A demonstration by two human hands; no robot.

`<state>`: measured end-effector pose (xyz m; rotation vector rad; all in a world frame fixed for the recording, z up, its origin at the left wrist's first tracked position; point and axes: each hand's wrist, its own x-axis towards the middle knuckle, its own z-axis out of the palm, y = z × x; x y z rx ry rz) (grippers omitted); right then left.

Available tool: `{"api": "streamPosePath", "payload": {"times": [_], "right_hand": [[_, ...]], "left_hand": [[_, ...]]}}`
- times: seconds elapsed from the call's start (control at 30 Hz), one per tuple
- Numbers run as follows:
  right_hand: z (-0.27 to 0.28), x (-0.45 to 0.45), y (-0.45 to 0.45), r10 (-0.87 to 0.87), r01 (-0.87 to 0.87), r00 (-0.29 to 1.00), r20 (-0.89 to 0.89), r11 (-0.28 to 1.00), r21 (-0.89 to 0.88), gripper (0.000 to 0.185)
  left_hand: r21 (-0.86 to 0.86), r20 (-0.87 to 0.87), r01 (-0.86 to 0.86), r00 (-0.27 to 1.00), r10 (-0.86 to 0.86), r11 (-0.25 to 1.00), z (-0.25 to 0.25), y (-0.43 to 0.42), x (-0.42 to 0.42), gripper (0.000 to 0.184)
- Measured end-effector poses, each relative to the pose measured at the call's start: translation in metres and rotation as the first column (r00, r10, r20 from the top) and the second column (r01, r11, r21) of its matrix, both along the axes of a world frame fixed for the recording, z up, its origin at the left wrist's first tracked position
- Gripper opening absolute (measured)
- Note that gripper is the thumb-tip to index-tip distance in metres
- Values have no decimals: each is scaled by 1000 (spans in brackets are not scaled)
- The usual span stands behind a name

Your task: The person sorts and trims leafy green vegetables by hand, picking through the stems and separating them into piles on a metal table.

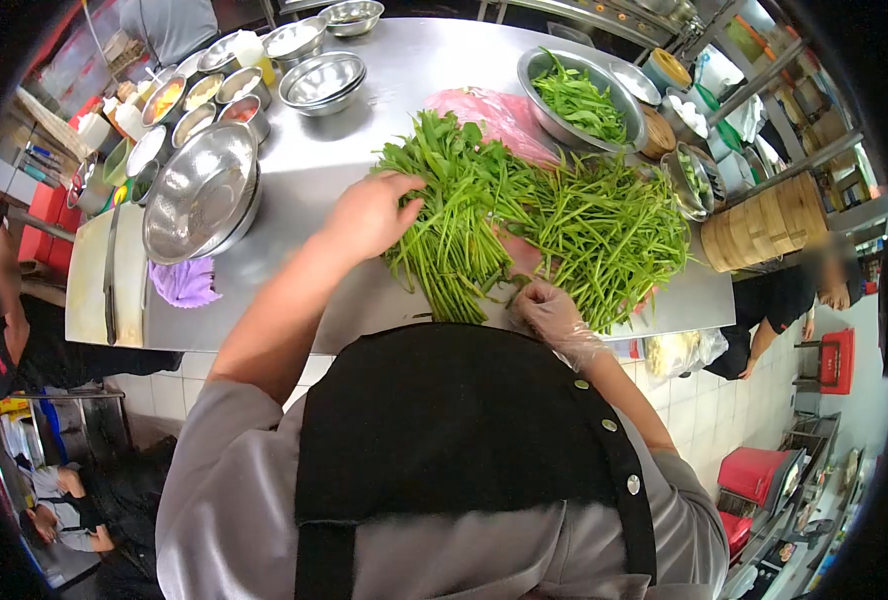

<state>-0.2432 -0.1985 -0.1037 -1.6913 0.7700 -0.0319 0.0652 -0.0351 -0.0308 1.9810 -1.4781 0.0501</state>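
A heap of long-stemmed leafy greens (454,210), resembling water spinach, lies on the steel table in front of me. Beside it on the right spreads a second pile of stems (614,235). My left hand (376,212), bare, rests at the left edge of the leafy heap, thumb and fingers apart; some fingertips are hidden by leaves. Close to the table's front edge, my right hand (554,315) wears a clear plastic glove. Its fingers are pinched together at a small dark green sprig (514,287) between the two piles.
A steel bowl of cut greens (579,100) and a pink plastic bag (499,115) lie behind the piles. Colanders (204,190), small ingredient bowls and a knife (111,280) on a cutting board (89,275) stand left. Bamboo steamers (769,220) sit right. Several people are around the table.
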Motion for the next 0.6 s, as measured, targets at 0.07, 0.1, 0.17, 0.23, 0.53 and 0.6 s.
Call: {"api": "streamPosePath", "payload": {"times": [0.07,0.1,0.17,0.23,0.53,0.6], "right_hand": [[-3,0,-2,-18,19,1000,-16,999,34,19],[4,0,-1,-16,17,999,-42,1000,23,19],[4,-2,-3,-28,29,999,-30,998,48,19],[-5,-8,-7,-55,50,998,44,992,120,18],[33,2,-8,-66,97,990,-123,960,264,15],[13,-3,-16,-50,65,997,-62,959,275,16]], "left_hand": [[58,-65,-69,995,73,996,-6,19,0,22],[198,-145,-105,980,135,974,0,33,-4,23],[427,-224,-81,955,192,901,-8,73,-8,26],[614,-380,60,897,227,787,-11,121,-15,27],[863,-486,282,692,535,419,-147,311,-106,32],[858,-489,229,640,593,460,-152,311,-120,32]]}}
